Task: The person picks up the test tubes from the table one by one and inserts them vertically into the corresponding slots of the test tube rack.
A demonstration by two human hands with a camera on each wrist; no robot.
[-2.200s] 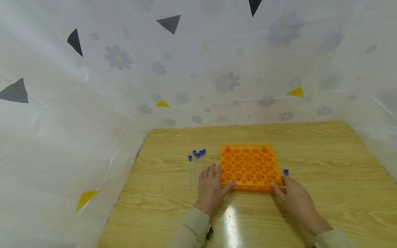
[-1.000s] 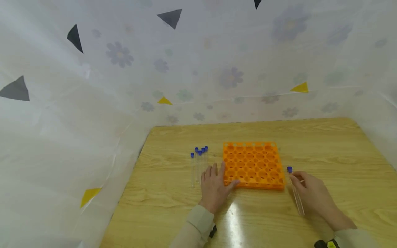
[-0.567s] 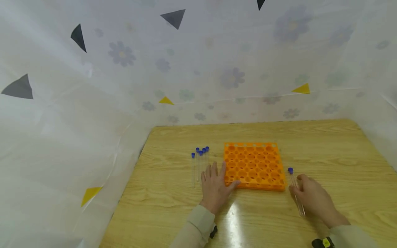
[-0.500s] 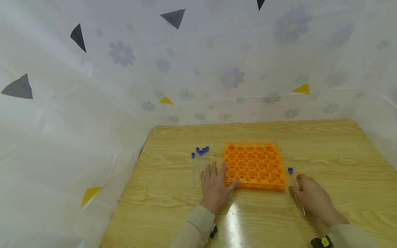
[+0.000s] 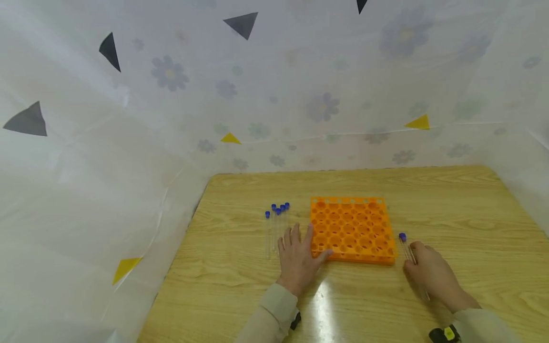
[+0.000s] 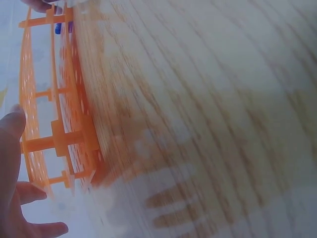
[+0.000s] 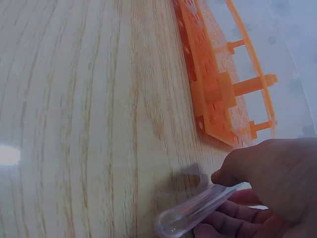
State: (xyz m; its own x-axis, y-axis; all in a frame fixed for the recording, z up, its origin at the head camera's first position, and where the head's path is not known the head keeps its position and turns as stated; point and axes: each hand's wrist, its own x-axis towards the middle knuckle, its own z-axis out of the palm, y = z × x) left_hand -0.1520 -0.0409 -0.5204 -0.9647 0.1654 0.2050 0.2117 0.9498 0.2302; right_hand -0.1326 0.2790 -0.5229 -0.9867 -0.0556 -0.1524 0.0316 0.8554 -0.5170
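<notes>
Tube with a blue cap is pinched in the right hand between thumb and fingers, just off the right side of the orange rack, rounded end pointing back toward the person; can't tell if it's touching the table; left hand has its fingers spread, thumb on the rack's front edge and index finger along its left side; rack's sitting flat, full of round holes; five more blue-capped tubes lie bunched left of it, partly hidden by that hand; behind everything there's a whitish flowery sheet with yellow and dark triangles.
</notes>
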